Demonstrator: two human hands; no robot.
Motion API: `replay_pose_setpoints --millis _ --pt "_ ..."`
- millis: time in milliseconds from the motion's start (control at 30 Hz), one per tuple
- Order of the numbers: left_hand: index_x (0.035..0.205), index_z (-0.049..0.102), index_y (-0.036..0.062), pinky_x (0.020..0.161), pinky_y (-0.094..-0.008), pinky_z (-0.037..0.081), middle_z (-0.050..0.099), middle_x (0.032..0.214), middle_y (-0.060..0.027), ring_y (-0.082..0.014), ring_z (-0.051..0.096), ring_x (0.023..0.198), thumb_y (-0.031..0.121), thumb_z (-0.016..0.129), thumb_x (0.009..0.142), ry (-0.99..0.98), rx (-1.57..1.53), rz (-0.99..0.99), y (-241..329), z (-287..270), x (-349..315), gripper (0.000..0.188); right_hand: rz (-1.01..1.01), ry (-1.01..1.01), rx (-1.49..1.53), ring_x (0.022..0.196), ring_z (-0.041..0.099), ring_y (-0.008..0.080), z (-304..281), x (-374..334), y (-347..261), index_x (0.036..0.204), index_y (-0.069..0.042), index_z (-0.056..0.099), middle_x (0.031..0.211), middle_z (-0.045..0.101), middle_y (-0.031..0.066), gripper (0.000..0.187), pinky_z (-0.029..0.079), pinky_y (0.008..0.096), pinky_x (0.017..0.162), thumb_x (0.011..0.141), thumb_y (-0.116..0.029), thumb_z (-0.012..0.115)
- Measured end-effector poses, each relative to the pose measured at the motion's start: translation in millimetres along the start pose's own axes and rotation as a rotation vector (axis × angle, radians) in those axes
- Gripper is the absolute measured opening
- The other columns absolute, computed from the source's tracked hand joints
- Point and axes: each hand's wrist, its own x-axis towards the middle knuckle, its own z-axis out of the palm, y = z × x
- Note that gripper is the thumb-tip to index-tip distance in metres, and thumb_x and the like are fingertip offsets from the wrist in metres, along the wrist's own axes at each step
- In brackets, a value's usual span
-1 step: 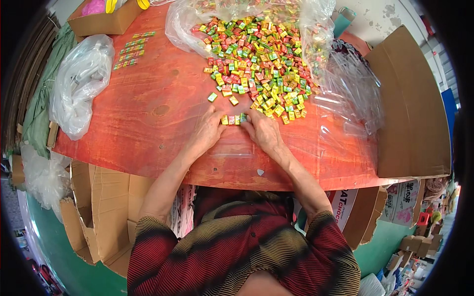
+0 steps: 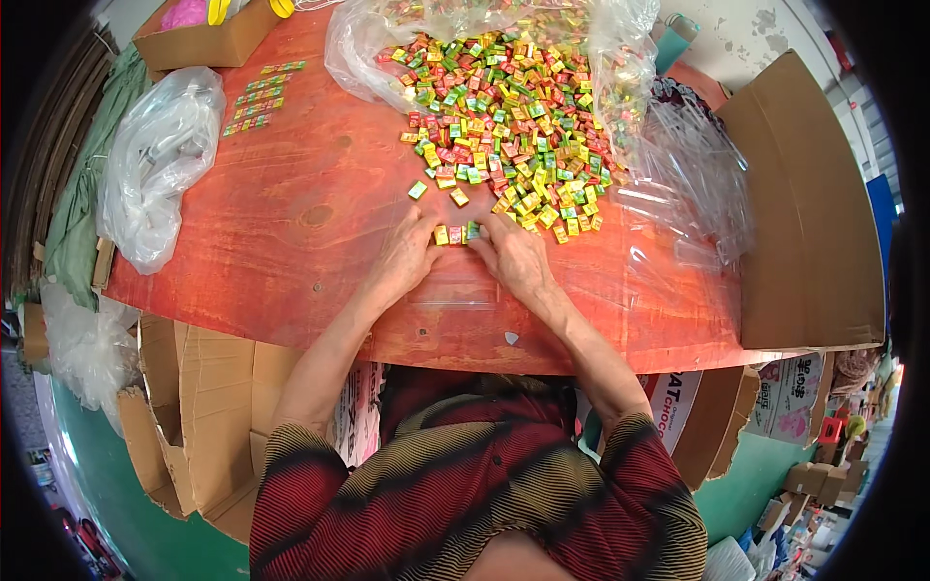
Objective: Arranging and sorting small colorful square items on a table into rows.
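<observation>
A short row of small boxes (image 2: 455, 235), yellow, red and green, lies on the red tabletop between my hands. My left hand (image 2: 407, 254) presses its bent fingers against the left end of the row. At the right end, the fingers of my right hand (image 2: 518, 254) close against the green box and partly hide it. Just beyond lie two loose small boxes, a green-and-yellow one (image 2: 418, 190) and a yellow one (image 2: 459, 198). A big heap of the same boxes (image 2: 523, 116) spills toward me from a clear plastic bag (image 2: 351, 53).
Several neat rows of boxes (image 2: 259, 102) lie at the far left, near a crumpled plastic bag (image 2: 160, 169). Clear plastic sleeves (image 2: 688, 174) lie at right beside an upright cardboard sheet (image 2: 809, 203). A transparent piece (image 2: 453, 300) lies before my hands. Cardboard boxes (image 2: 218, 397) stand below the table.
My right hand has shifted slightly left, and the row between my hands looks a little tighter. The left hand and the heap look unchanged.
</observation>
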Motion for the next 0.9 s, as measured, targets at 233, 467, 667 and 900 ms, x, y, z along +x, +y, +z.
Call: replay_pose_setpoints --millis 233,467,667,900 --pt "0.114 0.047 0.0012 0.077 -0.0402 0.043 0.046 0.099 -0.0155 -0.0333 0.052 0.091 -0.001 0.063 0.069 -0.023 -0.057 0.058 -13 -15 -3 0.048 -0.191 0.01 -0.128 0.084 0.049 0.0291 29 20 -23 0.098 -0.008 0.057 0.091 0.052 0.0113 0.032 0.04 0.0396 0.073 0.068 -0.016 0.068" --pt "0.121 0.044 0.0061 0.078 -0.038 0.044 0.045 0.103 -0.0138 -0.0303 0.052 0.091 0.009 0.069 0.067 -0.09 -0.067 -0.012 -7 -18 -6 0.059 -0.199 0.119 -0.16 0.083 0.052 0.0297 19 10 -18 0.105 -0.007 0.056 0.091 0.052 0.0124 0.036 0.042 0.0404 0.071 0.071 -0.015 0.066" --pt "0.12 0.048 0.0125 0.078 -0.0406 0.043 0.047 0.101 -0.0129 -0.0318 0.051 0.094 0.019 0.071 0.068 0.026 0.045 0.144 -1 2 2 0.057 0.025 0.039 -0.126 0.072 0.057 0.0336 -12 -7 22 0.11 -0.007 0.052 0.09 0.052 0.015 0.035 0.048 0.0412 0.06 0.076 -0.009 0.059" --pt "0.104 0.062 0.0145 0.071 -0.0401 0.045 0.049 0.095 -0.01 -0.0277 0.053 0.09 0.023 0.069 0.069 0.118 0.146 0.2 10 20 8 0.037 0.031 0.053 -0.368 0.075 0.057 0.031 -4 -16 24 0.105 -0.005 0.054 0.086 0.05 0.0137 0.028 0.048 0.0394 0.059 0.077 -0.006 0.052"
